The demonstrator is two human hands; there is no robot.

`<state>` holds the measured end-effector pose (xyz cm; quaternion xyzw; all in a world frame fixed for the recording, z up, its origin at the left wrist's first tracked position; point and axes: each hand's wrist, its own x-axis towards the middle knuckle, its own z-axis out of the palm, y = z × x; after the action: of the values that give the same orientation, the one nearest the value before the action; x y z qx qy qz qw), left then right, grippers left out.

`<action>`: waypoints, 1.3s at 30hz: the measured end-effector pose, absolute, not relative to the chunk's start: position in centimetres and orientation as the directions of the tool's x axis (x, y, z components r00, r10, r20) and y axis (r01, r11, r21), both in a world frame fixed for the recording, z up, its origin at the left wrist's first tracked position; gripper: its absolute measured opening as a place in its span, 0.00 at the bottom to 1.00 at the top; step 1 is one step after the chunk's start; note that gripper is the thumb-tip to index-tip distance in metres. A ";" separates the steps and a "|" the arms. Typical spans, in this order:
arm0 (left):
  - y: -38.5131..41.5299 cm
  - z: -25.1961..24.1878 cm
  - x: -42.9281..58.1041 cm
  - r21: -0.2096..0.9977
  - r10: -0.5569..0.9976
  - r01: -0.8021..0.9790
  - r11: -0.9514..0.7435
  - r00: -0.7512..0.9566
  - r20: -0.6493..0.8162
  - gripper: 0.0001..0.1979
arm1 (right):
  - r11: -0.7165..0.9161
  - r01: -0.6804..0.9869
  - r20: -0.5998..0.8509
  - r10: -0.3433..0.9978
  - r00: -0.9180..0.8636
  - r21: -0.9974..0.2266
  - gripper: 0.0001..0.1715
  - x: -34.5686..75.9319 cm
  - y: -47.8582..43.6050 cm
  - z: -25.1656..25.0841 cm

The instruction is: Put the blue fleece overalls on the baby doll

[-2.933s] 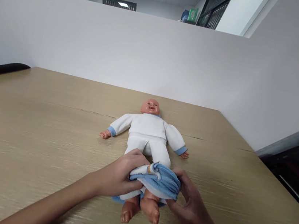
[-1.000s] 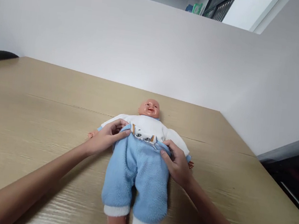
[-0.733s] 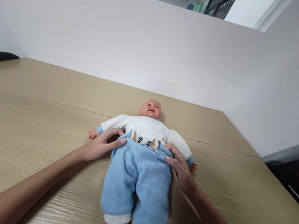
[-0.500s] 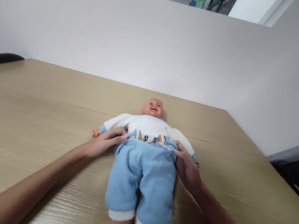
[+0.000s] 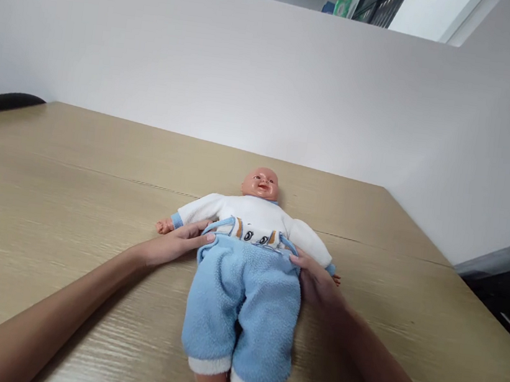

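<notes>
A doll [image 5: 260, 184] lies on its back, head toward the wall, in a white long-sleeved top [image 5: 255, 210] and blue fleecy trousers [image 5: 217, 299] with white cuffs. Blue straps run from the waistband beside a printed pair of eyes. At the left side of the waist, my left hand [image 5: 177, 243] is closed on the waistband, thumb on top and fingers beside the strap. My right hand [image 5: 314, 277] pinches the waistband's right side, its thumb over the edge and the other fingers partly hidden.
The wooden table [image 5: 71, 192] reaches back to a pale wall [image 5: 251, 78]. A black curved object [image 5: 6, 100] is at the far left edge, and a dark shiny object [image 5: 505, 293] stands beyond the table's right edge.
My right hand has shifted slightly left and lower along the waistband. The left strap now bows out more over my left fingers, and the trouser legs have moved a little.
</notes>
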<state>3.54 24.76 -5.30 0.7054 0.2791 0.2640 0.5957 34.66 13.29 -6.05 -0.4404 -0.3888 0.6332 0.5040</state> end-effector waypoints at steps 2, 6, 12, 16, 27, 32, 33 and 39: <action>24.6 -5.4 3.7 0.993 0.721 0.089 -0.074 0.693 -0.008 0.20 | -0.188 -0.326 -0.165 0.981 -0.097 -0.926 0.20 34.1 13.2 -5.9; 24.9 -4.7 4.3 0.997 0.767 0.074 -0.032 0.641 -0.023 0.23 | -0.154 -0.244 -0.151 0.988 -0.031 -0.957 0.16 34.4 13.3 -6.2; 25.7 -3.8 6.2 0.984 0.814 0.013 -0.175 0.564 0.137 0.25 | 0.004 0.068 0.004 1.000 -0.007 -0.998 0.16 35.2 14.2 -3.9; 26.1 -5.3 6.6 0.986 0.870 0.031 -0.165 0.475 0.131 0.26 | 0.011 0.128 0.019 0.998 0.066 -0.992 0.25 35.1 15.4 -4.4; 24.8 -6.1 5.7 0.999 0.834 -0.037 0.030 0.552 -0.004 0.26 | -0.193 -0.472 -0.320 0.925 0.205 -0.860 0.26 32.9 14.8 -7.5; 24.6 -6.7 7.0 0.996 0.858 -0.088 0.026 0.513 0.023 0.25 | -0.180 -0.470 -0.333 0.905 0.265 -0.864 0.23 32.2 15.1 -7.0; 24.7 -6.7 7.0 0.999 0.852 -0.051 -0.019 0.522 0.043 0.25 | -0.156 -0.432 -0.294 0.916 0.273 -0.888 0.23 32.4 15.2 -7.3; 26.6 -5.8 3.8 0.948 0.766 0.208 -0.241 0.641 0.054 0.23 | -0.069 0.016 -0.068 0.996 0.059 -0.997 0.12 36.2 14.6 -7.8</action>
<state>3.84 26.56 -5.85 0.7410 0.3287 0.2677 0.5208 36.19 14.62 -7.82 -0.5359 -0.4722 0.4975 0.4923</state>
